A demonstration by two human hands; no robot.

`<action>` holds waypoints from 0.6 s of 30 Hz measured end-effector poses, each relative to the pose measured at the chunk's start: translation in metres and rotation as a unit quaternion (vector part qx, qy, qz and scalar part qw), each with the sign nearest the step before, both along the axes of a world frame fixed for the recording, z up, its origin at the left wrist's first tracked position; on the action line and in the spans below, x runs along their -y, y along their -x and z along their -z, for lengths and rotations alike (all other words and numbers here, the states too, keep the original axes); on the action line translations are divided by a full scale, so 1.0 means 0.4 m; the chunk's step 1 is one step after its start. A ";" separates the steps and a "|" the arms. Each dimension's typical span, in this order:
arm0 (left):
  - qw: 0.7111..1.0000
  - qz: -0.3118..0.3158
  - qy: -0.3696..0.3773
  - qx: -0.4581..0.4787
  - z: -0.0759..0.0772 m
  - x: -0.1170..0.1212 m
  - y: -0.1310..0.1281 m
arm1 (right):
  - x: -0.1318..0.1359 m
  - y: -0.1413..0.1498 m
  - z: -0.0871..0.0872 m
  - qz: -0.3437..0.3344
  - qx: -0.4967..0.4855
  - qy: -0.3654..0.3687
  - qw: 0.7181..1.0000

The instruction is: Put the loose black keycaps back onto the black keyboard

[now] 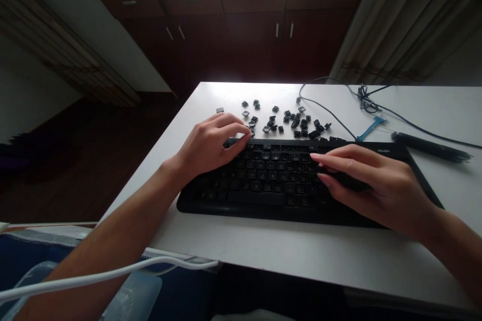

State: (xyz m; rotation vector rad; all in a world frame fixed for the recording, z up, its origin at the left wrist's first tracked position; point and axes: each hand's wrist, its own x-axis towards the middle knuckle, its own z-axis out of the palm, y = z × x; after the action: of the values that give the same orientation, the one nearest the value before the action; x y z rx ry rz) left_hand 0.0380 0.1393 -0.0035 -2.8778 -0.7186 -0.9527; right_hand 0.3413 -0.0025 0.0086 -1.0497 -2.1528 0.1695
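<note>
A black keyboard (256,197) lies on the white table, with several key positions showing bare sockets among the fitted keys. My left hand (213,143) rests at its upper left edge, thumb and forefinger pinched together beside the loose keycaps. Whatever may be between those fingertips is too small to make out. Over the right part of the keyboard hovers my right hand (371,180), thumb and forefinger apart, with nothing visible in the gap. Loose black keycaps (295,123) are scattered behind the keyboard, some tipped over or upside down.
Behind the keyboard's right side lie a blue tool (371,128), a bundled black cable (367,100) and a black brush-like object (429,146). A white cord (113,275) crosses in front at lower left. Dark red cabinets (233,45) stand beyond the table (181,125).
</note>
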 end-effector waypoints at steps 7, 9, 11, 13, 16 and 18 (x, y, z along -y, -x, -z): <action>1.000 -0.001 -0.005 -0.001 0.002 -0.001 0.000 | -0.003 0.001 0.011 -0.048 -0.024 0.117 0.992; 1.000 -0.002 -0.005 -0.003 0.001 0.000 0.000 | 0.000 0.005 0.012 -0.049 -0.029 0.130 0.990; 1.000 -0.003 -0.004 -0.004 0.001 0.000 0.001 | 0.001 0.009 0.012 -0.042 -0.028 0.145 0.988; 1.000 -0.006 -0.002 -0.004 0.001 0.000 0.001 | 0.000 0.011 0.014 -0.036 -0.027 0.157 0.987; 1.000 -0.005 0.003 -0.006 0.001 0.000 0.002 | -0.002 0.013 0.018 -0.035 -0.024 0.144 0.989; 1.000 -0.004 0.005 -0.007 0.002 -0.001 0.002 | 0.000 0.015 0.020 -0.034 -0.022 0.124 0.992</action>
State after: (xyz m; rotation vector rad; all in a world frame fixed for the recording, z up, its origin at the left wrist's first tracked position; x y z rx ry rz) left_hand 0.0372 0.1396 -0.0042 -2.8849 -0.7340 -0.9309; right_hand 0.3354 -0.0025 0.0006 -1.0995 -2.1664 0.4977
